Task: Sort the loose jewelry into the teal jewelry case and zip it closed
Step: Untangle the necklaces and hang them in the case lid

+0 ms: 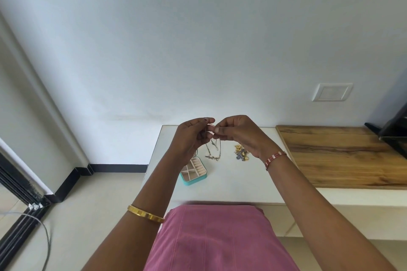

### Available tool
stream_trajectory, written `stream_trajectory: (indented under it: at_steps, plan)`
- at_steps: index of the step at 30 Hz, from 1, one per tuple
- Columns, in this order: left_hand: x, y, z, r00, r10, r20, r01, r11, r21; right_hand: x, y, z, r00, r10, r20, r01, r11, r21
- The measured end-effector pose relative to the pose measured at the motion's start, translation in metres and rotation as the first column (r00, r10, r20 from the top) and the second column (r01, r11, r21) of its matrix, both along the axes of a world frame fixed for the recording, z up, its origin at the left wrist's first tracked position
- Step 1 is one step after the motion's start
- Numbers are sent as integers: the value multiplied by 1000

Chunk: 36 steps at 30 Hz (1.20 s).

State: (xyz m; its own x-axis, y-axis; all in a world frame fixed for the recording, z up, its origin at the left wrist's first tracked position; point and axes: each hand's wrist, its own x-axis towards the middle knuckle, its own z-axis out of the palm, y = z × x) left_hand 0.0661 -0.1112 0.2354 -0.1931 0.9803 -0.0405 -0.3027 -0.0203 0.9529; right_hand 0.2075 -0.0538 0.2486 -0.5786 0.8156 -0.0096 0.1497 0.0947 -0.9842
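Chain [213, 148] pinched at its top by left hand [191, 136] and right hand [239, 136], dangling above table [233, 182] | case [193, 171] open, just left below | risk: thin chain tangles or slips (clasp unclear) | earrings [241, 153] right of case

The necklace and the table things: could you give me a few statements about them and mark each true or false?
1. Both hands pinch the necklace above the table. True.
2. The case is zipped shut. False: it lies open, its compartments showing.
3. A pile of jewelry lies on the table right of the hanging necklace. True.
4. The left hand rests flat on the table. False: it is raised, meeting the right hand.
5. The case sits on the wooden board. False: it sits on the white table.
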Motion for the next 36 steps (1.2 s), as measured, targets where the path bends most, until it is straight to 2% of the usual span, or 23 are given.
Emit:
stream_trajectory:
  at_steps: [5,8,17,23,28,32,36]
  plan:
    - [-2,2,-9,969,92,-230,-125,983,-134,2,4,10,1000,18,-6,-18,996,-87]
    - [2,2,-11,934,125,-335,-169,980,-107,1,3,16,999,37,23,-33,991,-132]
    - [8,1,-7,937,31,-349,-47,998,-35,1,6,21,994,-17,106,25,997,-77]
    - [5,-1,-7,976,-47,-211,41,999,-33,3,8,15,994,-22,106,35,992,-118]
    - [1,-2,-2,999,-49,-4,49,999,-16,3,8,10,997,30,73,-21,993,-120]
    - [-2,-1,-1,974,-53,218,62,998,-34,4,8,7,998,64,-20,-66,992,-107]
    - [-2,-2,-4,966,-57,254,70,997,-44,3,8,1,990,100,-96,-115,980,-162]
